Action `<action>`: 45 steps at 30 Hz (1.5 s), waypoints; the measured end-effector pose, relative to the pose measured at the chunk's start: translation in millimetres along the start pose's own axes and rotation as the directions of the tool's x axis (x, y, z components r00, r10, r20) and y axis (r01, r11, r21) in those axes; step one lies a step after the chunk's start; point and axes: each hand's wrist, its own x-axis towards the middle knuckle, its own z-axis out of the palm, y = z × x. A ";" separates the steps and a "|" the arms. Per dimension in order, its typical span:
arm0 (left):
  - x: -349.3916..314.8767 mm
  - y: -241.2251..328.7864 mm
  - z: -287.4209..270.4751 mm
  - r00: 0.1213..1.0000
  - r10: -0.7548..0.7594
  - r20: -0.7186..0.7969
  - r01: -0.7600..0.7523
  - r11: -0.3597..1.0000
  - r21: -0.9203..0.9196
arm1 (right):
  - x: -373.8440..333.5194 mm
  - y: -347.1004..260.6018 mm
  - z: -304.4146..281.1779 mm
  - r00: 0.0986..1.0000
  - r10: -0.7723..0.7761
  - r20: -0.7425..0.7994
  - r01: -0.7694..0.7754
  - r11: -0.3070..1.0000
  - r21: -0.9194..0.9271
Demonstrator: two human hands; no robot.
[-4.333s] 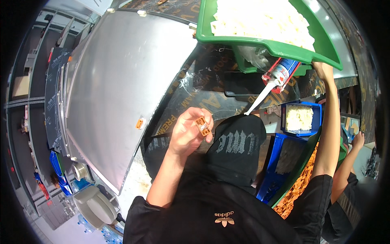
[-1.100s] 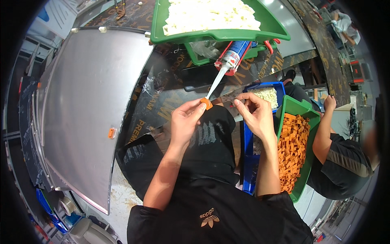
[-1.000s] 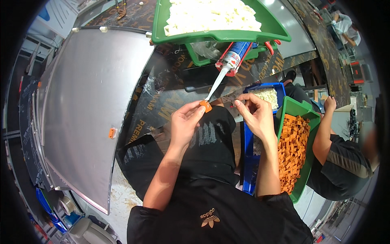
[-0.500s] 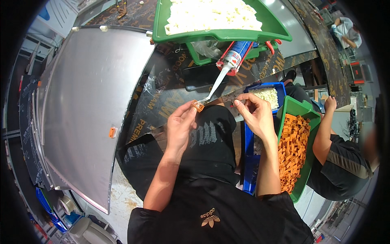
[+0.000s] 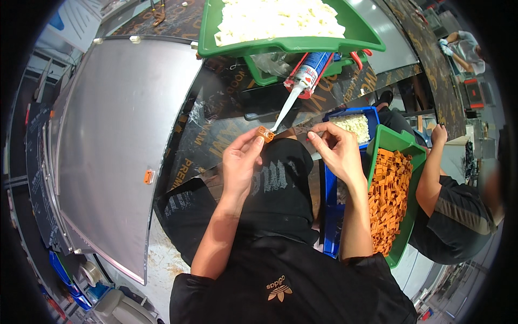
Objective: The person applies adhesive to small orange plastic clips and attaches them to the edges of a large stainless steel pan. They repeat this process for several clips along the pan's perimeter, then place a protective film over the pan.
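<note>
Between thumb and fingers, my left hand (image 5: 241, 159) holds a small orange plastic block (image 5: 266, 134) above my lap. The block's top face shows recesses with a pale smear. At its upper edge is the tip of the white nozzle (image 5: 286, 110) of a sealant cartridge (image 5: 311, 70), too close to tell whether they touch. The cartridge lies tilted below a green bin, nozzle toward me. To the right, my right hand (image 5: 340, 151) is pinched, thumb against index finger. A tiny dark reddish bit shows at its fingertips, too small to name.
A green bin (image 5: 291, 45) of white pieces stands ahead. On the right are a green bin (image 5: 413, 178) of orange blocks and a blue bin (image 5: 372, 114) of pale pieces. A metal panel (image 5: 124, 119) leans left, bearing an orange block (image 5: 148, 176). A co-worker (image 5: 453, 216) sits right.
My left hand has moved slightly up and right, and the orange block has turned so its recessed face shows more. The pinched right hand has shifted only a little left.
</note>
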 end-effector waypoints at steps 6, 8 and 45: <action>1.4 -0.9 -1.4 0.999 0.034 -0.041 -0.033 0.999 0.013 | 0.8 0.1 -0.1 1.000 0.003 0.005 -0.003 1.000 -0.003; 1.8 -1.4 -1.5 0.998 0.063 -0.019 -0.062 0.997 0.039 | 1.0 0.2 0.3 1.000 0.006 0.007 -0.006 0.999 -0.035; 11.0 29.4 -29.2 0.936 0.345 -0.067 -0.346 0.869 -0.353 | 3.7 3.3 3.3 1.000 -0.010 0.020 0.010 1.000 0.013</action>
